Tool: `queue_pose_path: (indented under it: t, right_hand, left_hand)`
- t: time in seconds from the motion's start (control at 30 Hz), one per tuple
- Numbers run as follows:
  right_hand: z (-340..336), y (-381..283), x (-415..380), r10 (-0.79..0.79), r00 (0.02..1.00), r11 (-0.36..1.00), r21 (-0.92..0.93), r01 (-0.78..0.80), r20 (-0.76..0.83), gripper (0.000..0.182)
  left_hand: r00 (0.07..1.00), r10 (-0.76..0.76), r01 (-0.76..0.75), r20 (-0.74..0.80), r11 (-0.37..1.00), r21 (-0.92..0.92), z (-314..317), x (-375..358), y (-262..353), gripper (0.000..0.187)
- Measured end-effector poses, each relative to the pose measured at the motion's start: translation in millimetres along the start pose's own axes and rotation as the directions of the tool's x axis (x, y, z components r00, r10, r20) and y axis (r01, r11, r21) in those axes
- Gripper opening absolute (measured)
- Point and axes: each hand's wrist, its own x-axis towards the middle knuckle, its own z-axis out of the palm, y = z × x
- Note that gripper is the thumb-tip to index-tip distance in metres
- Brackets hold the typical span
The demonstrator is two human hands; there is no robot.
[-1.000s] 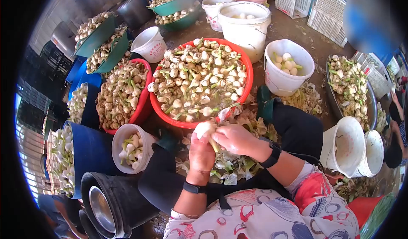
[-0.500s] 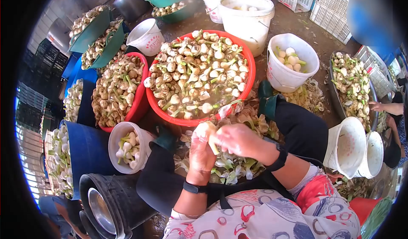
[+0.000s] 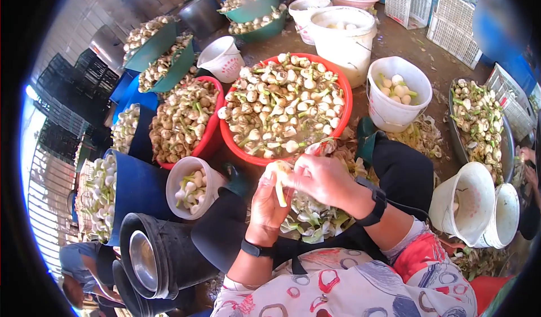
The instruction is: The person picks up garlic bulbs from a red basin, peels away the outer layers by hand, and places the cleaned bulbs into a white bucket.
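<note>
In front of my body, my left hand (image 3: 266, 205) holds a pale garlic bulb (image 3: 282, 172) with its stem pointing down. My right hand (image 3: 324, 180) meets the bulb from the right, fingers curled and pressed against its side; whether they also pinch a bit of skin is hidden. Just beyond both hands stands a red basin (image 3: 345, 109) of garlic bulbs in water, with a red-and-white bundle (image 3: 322, 147) at its near rim. Below the hands lies a heap of peeled leaves and skins (image 3: 315, 218).
A small white bucket (image 3: 213, 197) of cleaned bulbs stands to the left, another white bucket (image 3: 397, 117) to the right. Black buckets (image 3: 177, 255), a blue barrel (image 3: 141, 196) and a second red tub (image 3: 215, 111) line the left side. Another person's hand (image 3: 530, 173) shows at far right.
The view has swung slightly, so the surroundings sit further right and lower. My right hand has closed in on the bulb, which stays in my left hand.
</note>
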Motion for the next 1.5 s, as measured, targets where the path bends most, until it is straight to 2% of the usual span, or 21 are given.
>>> queue_pose_path:
  t: [0.03, 0.13, 0.2, 0.33, 0.4, 0.43, 0.53, 0.67, 0.7, 0.73, 0.87, 0.93, 0.97, 1.07, 1.1, 1.13, 1.2, 1.23, 1.27, 1.4, 1.5]
  right_hand:
    - [5.1, 0.4, -3.4, -0.041, 0.998, 0.989, -0.147, 0.034, -0.042, 0.017]
    - [-4.3, -11.4, -7.1, -0.239, 0.97, 0.948, -0.205, 0.243, 0.044, 0.018]
    - [-8.7, -17.1, -4.4, -0.324, 0.946, 0.934, -0.172, 0.314, -0.034, 0.014]
    - [-15.7, -21.4, 5.4, -0.124, 0.965, 0.991, -0.07, 0.11, -0.233, 0.016]
    - [-9.7, -42.3, -0.3, -0.077, 0.995, 0.992, -0.105, 0.07, -0.06, 0.021]
    - [-2.0, -36.0, 2.9, -0.172, 0.985, 0.938, -0.306, 0.163, -0.004, 0.024]
    - [6.3, -21.6, 17.0, -0.231, 0.97, 0.904, -0.352, 0.243, 0.076, 0.022]
    - [11.2, -22.1, 37.6, -0.143, 0.983, 0.892, -0.416, 0.177, 0.111, 0.024]
    - [9.8, -26.8, 44.5, -0.094, 0.989, 0.885, -0.445, 0.137, 0.118, 0.021]
    - [10.8, -22.7, 52.8, -0.101, 0.986, 0.882, -0.447, 0.151, 0.134, 0.021]
    - [17.1, 8.3, 91.9, -0.174, 0.977, 0.901, -0.381, 0.208, 0.123, 0.016]
    - [20.4, 23.5, 112.9, -0.154, 0.984, 0.908, -0.38, 0.175, 0.084, 0.017]
    - [17.2, 29.0, 120.2, -0.105, 0.994, 0.938, -0.334, 0.096, -0.008, 0.017]
    - [11.6, 105.0, 142.9, 0.042, 0.983, 0.941, -0.324, -0.1, -0.181, 0.015]
    - [5.8, 121.8, 146.5, 0.122, 0.99, 0.923, -0.36, -0.138, -0.068, 0.019]
    - [3.2, 103.8, 146.6, 0.196, 0.953, 0.891, -0.449, -0.075, 0.23, 0.026]
    - [23.3, 95.2, 142.9, 0.177, 0.917, 0.891, -0.454, 0.004, 0.357, 0.032]
    - [30.5, 89.2, 141.7, 0.032, 0.977, 0.924, -0.379, 0.051, 0.211, 0.03]
    - [33.0, 82.0, 141.8, 0.056, 0.978, 0.926, -0.378, 0.024, 0.2, 0.03]
    - [29.0, 73.6, 141.3, 0.026, 0.979, 0.939, -0.342, 0.045, 0.202, 0.019]
    - [26.2, 71.9, 137.1, -0.095, 0.958, 0.919, -0.347, 0.189, 0.272, 0.017]
  left_hand:
    - [1.0, -0.012, 0.012, -0.003, 1.0, 0.005, 3.5, -2.2, 0.1, 0.029]
    - [0.999, 0.033, -0.031, -0.032, 0.998, 0.046, 13.3, -7.9, 3.0, 0.029]
    - [1.0, 0.029, -0.028, -0.002, 0.998, 0.05, 20.8, -15.7, 9.3, 0.029]
    - [0.998, 0.004, -0.001, 0.066, 0.999, -0.039, 18.5, -21.5, 19.2, 0.03]
    - [0.996, 0.082, -0.082, 0.021, 0.997, 0.001, 10.2, -11.7, 16.3, 0.033]
    - [0.997, 0.048, -0.046, 0.061, 0.998, -0.03, 11.3, -10.2, 15.1, 0.031]
    - [0.993, 0.088, -0.089, 0.076, 0.996, 0.004, 7.2, 2.9, 14.4, 0.029]
    - [0.992, 0.126, -0.125, -0.001, 0.986, 0.109, 4.2, 23.4, 23.5, 0.025]
    - [0.986, 0.09, -0.115, 0.14, 0.977, 0.18, 3.3, 31.5, 31.2, 0.023]
    - [0.97, 0.245, -0.227, -0.004, 0.906, 0.358, 14.1, 33.1, 30.1, 0.022]
    - [0.902, 0.431, -0.381, -0.008, 0.806, 0.452, -3.9, 72.2, 37.6, 0.024]
    - [0.987, 0.156, -0.148, -0.025, 0.967, 0.206, -11.2, 89.2, 52.4, 0.027]
    - [0.99, 0.119, -0.12, -0.073, 0.993, -0.006, -12.1, 93.4, 56.7, 0.032]
    - [0.996, 0.081, -0.08, -0.024, 0.996, 0.04, -30.4, 112.1, 66.6, 0.033]
    - [0.997, 0.041, -0.042, -0.06, 0.999, -0.016, -40.4, 118.0, 68.1, 0.032]
    - [0.997, 0.017, -0.018, -0.079, 1.0, -0.018, -47.5, 123.8, 67.6, 0.03]
    - [0.991, -0.005, 0.021, -0.134, 0.992, 0.122, -44.4, 130.8, 63.5, 0.027]
    - [0.99, 0.054, -0.033, -0.132, 0.987, 0.16, -48.2, 135.4, 61.0, 0.028]
    - [0.986, 0.113, -0.086, -0.126, 0.976, 0.199, -51.6, 138.9, 58.9, 0.03]
    - [0.986, 0.14, -0.086, -0.091, 0.892, 0.444, -59.1, 136.7, 51.3, 0.039]
    - [0.989, 0.093, -0.032, -0.113, 0.888, 0.459, -57.2, 128.0, 46.1, 0.038]
